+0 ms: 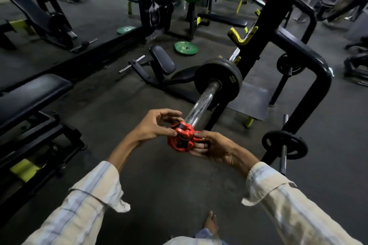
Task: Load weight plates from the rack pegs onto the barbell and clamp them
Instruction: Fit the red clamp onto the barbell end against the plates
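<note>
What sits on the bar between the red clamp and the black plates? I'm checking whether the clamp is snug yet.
Nothing: in the head view a bare stretch of chrome sleeve separates the red clamp, at the bar's end, from the black plates.

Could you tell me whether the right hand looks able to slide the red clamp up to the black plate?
Probably yes: the bare sleeve between red clamp and black plate carries nothing, and the right hand already grips it.

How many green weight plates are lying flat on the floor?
2: one on the floor just beyond the padded seat, another further back left, near the banner stand. Others may be hidden behind equipment.
</note>
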